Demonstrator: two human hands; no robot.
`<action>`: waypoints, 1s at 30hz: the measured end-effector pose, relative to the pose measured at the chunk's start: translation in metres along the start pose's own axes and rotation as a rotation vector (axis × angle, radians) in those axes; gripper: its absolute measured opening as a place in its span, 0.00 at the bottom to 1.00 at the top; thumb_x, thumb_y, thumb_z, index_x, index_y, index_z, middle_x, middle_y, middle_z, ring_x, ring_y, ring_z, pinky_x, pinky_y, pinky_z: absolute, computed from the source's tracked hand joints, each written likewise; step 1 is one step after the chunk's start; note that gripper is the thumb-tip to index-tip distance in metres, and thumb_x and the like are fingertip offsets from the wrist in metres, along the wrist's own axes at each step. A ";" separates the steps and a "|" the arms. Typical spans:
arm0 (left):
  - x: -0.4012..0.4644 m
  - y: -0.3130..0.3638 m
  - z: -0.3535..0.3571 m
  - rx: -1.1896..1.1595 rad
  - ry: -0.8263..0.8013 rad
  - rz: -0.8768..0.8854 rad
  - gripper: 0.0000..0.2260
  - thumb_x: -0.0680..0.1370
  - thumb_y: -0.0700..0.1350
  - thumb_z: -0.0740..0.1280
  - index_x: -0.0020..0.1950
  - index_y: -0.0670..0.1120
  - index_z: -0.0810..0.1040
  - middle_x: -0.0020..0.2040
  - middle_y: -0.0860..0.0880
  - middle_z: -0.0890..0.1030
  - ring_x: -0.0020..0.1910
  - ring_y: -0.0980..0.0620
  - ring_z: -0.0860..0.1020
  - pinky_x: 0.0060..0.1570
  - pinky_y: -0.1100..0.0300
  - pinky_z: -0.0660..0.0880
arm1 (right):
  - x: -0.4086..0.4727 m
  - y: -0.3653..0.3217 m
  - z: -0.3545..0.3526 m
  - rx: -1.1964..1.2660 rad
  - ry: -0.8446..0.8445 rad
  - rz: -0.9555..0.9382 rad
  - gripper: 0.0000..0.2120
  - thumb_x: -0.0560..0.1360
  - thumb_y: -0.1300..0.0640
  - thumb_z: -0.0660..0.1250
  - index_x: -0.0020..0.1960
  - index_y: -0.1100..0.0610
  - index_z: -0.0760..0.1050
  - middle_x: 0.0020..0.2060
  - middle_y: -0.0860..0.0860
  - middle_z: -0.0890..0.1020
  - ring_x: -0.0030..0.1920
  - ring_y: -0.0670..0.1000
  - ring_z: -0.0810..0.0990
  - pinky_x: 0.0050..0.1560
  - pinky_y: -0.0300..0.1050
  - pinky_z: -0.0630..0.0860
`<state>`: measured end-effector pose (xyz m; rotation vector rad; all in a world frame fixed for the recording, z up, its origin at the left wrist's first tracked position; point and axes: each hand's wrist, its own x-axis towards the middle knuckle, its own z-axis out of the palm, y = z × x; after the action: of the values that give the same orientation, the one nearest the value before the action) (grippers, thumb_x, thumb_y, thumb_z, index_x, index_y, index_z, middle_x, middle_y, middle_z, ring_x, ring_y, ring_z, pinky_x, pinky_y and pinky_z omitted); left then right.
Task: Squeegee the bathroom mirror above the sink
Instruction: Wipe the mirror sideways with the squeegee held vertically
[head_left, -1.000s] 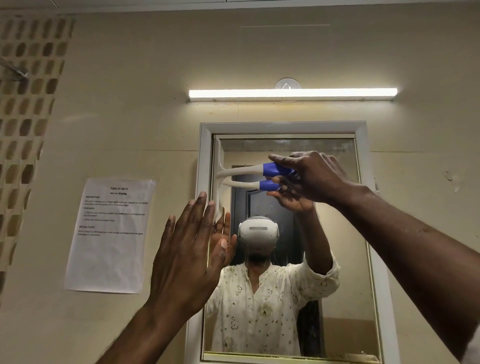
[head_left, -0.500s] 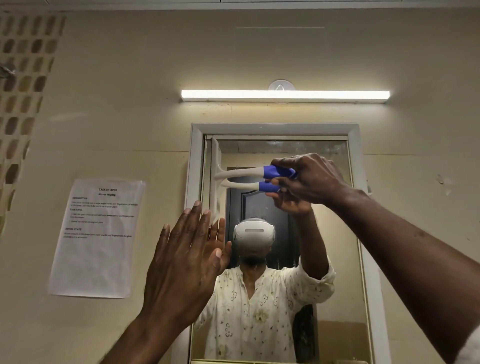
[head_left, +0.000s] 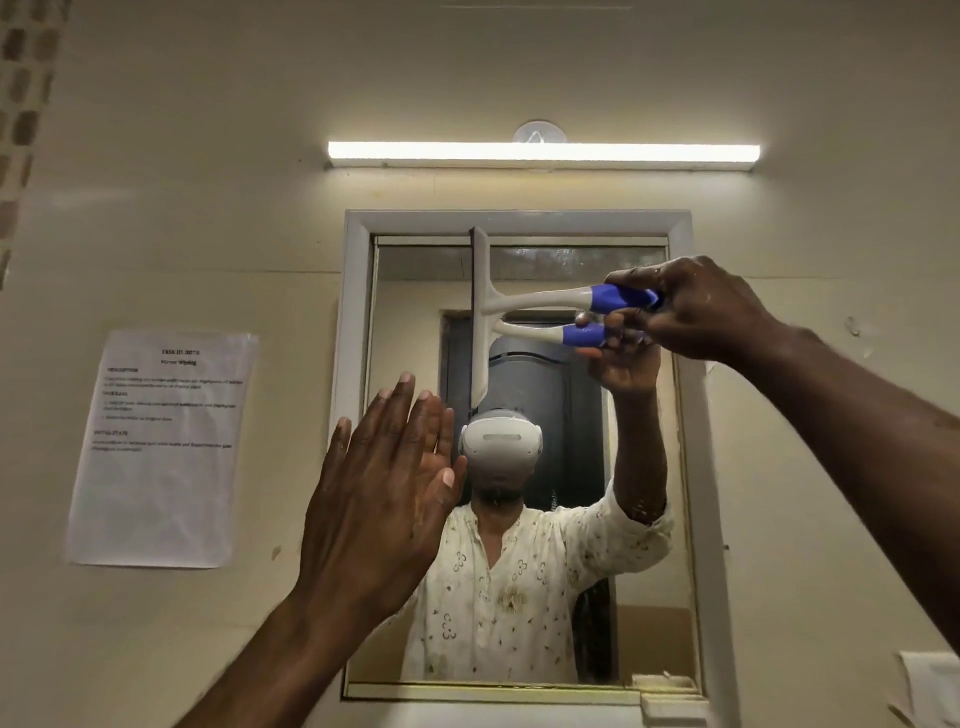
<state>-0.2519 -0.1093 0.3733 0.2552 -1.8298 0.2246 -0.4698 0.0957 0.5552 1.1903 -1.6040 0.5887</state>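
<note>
Right grip (head_left: 691, 312) around one squeegee (head_left: 519, 306) against one mirror (head_left: 644, 571).

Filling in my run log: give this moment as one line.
right hand: grips squeegee handle | blade: upright on mirror, upper part | left hand: open, raised

The squeegee (head_left: 483, 312) looks smooth white plastic with a glossy blue grip. The mirror (head_left: 644, 519) is shiny glass; at nine o'clock a creased paper sheet (head_left: 161, 447) on the matt wall (head_left: 208, 208).
</note>
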 end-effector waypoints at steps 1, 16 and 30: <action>0.000 0.003 0.002 -0.001 -0.003 0.003 0.27 0.78 0.59 0.48 0.76 0.55 0.46 0.78 0.52 0.49 0.77 0.52 0.49 0.74 0.47 0.48 | -0.001 0.004 -0.003 0.001 -0.002 0.011 0.24 0.73 0.58 0.70 0.68 0.51 0.72 0.53 0.60 0.82 0.36 0.53 0.76 0.34 0.45 0.73; 0.012 0.050 0.028 -0.067 0.022 0.055 0.28 0.79 0.58 0.50 0.76 0.56 0.43 0.77 0.57 0.44 0.76 0.59 0.43 0.74 0.48 0.47 | -0.029 0.046 -0.033 -0.010 -0.042 0.130 0.23 0.74 0.54 0.69 0.68 0.53 0.72 0.58 0.61 0.80 0.48 0.59 0.78 0.42 0.48 0.72; 0.029 0.132 0.061 -0.056 -0.015 0.107 0.27 0.79 0.58 0.46 0.77 0.54 0.45 0.78 0.55 0.45 0.77 0.56 0.44 0.75 0.55 0.40 | -0.064 0.116 -0.091 -0.096 -0.031 0.248 0.22 0.71 0.47 0.71 0.65 0.43 0.74 0.60 0.52 0.81 0.55 0.57 0.78 0.46 0.48 0.71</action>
<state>-0.3537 -0.0017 0.3823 0.1210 -1.8639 0.2461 -0.5352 0.2430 0.5507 0.9409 -1.8002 0.6455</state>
